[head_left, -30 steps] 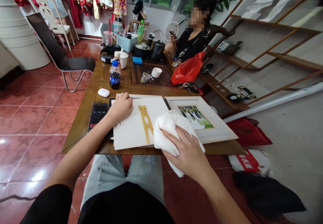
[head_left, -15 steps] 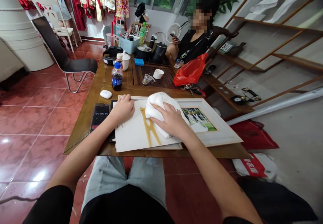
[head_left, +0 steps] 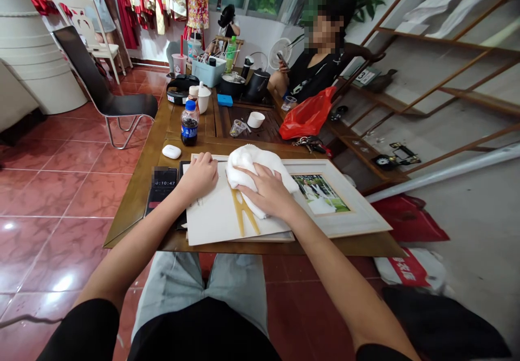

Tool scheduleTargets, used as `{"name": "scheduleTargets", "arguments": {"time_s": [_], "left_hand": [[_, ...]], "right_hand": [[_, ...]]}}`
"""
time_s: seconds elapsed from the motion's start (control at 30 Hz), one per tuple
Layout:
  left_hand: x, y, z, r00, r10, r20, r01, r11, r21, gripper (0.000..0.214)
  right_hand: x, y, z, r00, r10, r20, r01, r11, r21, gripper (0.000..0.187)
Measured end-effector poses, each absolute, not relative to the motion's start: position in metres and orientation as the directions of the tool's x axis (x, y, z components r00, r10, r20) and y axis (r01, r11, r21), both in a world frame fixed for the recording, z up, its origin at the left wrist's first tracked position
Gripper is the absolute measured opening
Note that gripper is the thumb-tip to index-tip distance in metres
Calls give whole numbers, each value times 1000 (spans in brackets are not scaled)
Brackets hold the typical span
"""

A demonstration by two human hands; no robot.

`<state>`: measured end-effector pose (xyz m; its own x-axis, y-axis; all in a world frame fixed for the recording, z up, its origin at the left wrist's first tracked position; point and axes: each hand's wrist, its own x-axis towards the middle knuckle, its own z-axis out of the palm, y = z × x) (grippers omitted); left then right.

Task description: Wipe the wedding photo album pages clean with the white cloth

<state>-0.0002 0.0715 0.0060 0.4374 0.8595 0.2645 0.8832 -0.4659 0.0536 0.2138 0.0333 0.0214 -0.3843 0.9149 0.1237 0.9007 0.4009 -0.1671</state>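
My right hand [head_left: 268, 190] presses on a bunched white cloth [head_left: 260, 160], its fingers curled around the near side. Beneath the cloth lies a white board [head_left: 213, 212] bearing a flat, yellow-gold, A-like shape [head_left: 246, 220]; the cloth hides the top of that shape. At the board's upper left corner, my left hand [head_left: 201, 174] holds the board with bent fingers; the fingertips are partly hidden. A white-framed photo [head_left: 359, 217] lies to the right, partly under the board. Further frame edges show below the board.
A phone [head_left: 162, 185] running a timer and a white earbud case [head_left: 171, 151] lie left. Beyond stand a cola bottle [head_left: 189, 124], a white cup [head_left: 255, 119] and a red plastic bag [head_left: 306, 117]. A seated person [head_left: 312, 68] holds a phone. Shelves [head_left: 406, 101] rise at right.
My right hand has slid the cloth slightly left and away from me, over the top of the yellow-gold shape. More of the photo shows. My left hand stays at the board's corner.
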Motion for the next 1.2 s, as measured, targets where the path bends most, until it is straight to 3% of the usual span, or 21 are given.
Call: {"name": "scheduleTargets", "arguments": {"time_s": [0.6, 0.87, 1.2], "left_hand": [[0, 69, 8, 435, 863, 258, 884, -464, 61, 30], [0, 71, 9, 455, 856, 244, 877, -479, 46, 30], [0, 71, 9, 466, 856, 222, 876, -482, 19, 31]], "right_hand": [[238, -72, 3, -468, 868, 166, 879, 477, -18, 57], [223, -28, 17, -409, 911, 61, 909, 412, -63, 60], [198, 38, 27, -384, 923, 40, 908, 385, -167, 58]]}}
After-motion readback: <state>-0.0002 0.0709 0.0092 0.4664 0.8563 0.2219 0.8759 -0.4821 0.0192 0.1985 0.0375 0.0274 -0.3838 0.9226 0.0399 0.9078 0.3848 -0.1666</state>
